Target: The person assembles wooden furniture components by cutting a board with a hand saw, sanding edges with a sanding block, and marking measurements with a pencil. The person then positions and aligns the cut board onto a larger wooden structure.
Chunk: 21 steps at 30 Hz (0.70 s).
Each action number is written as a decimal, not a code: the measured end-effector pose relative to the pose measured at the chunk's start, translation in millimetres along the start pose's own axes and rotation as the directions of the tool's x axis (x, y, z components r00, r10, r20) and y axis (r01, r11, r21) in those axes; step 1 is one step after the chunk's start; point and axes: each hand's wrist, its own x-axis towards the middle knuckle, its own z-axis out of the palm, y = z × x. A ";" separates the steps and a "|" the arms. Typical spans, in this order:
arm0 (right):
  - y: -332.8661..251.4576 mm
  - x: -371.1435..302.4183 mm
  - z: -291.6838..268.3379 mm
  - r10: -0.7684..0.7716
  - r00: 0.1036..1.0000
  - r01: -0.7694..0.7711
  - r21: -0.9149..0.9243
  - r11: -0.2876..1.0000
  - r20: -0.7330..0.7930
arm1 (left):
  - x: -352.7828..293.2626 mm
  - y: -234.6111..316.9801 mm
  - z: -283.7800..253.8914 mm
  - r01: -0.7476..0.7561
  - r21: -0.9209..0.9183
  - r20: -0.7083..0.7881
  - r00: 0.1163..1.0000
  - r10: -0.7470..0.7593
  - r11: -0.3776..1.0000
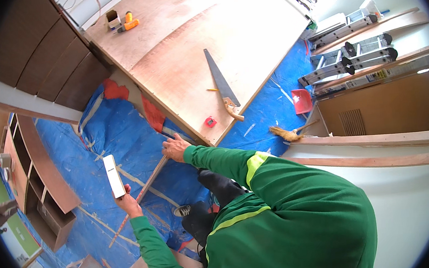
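White flat bar (113, 176) is above blue floor sheet (121, 116); left hand (127, 203) has fingers closed on its lower end. Orange drill (129, 23) lies near left corner of worktop (176, 81). Wooden strip (152, 178) runs slantwise between hands. Right hand (176, 148), fingers half bent, at strip's upper end, near worktop's left edge; cannot tell if gripping. Red tape measure (210, 121) near worktop's closest corner. Handle of saw (220, 80) reaches right edge.

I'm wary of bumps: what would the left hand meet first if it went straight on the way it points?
Beyond the white oblong thing it holds, the left hand seems to face blue floor sheeting first; its height is unclear, so it may pass above.
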 end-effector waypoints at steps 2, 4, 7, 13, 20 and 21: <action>3.6 -3.1 7.4 0.027 0.998 -0.026 0.013 1.000 -0.051 | -3.5 -2.0 16.5 -0.067 0.168 0.024 0.998 0.064 0.983; -4.0 -3.0 12.4 0.015 0.998 -0.013 0.034 0.999 -0.062 | -1.9 -27.3 12.7 -0.245 0.305 0.041 0.969 0.245 0.920; -0.5 2.9 17.3 0.040 0.992 -0.043 -0.022 0.999 -0.119 | -29.6 -24.8 24.0 -0.242 0.389 0.009 0.966 0.259 0.889; 0.5 29.9 -5.2 -0.036 0.971 0.086 0.207 0.974 -0.236 | -31.4 -35.2 6.8 -0.503 0.670 0.069 0.774 0.630 0.546; 9.3 80.8 42.3 -0.060 0.791 0.128 0.069 0.989 -0.609 | 19.2 -78.8 2.1 -0.668 0.653 0.143 0.573 0.807 0.359; 13.9 89.4 50.7 -0.074 0.743 0.161 0.070 0.985 -0.665 | 28.7 -86.6 2.2 -0.685 0.641 0.130 0.542 0.830 0.346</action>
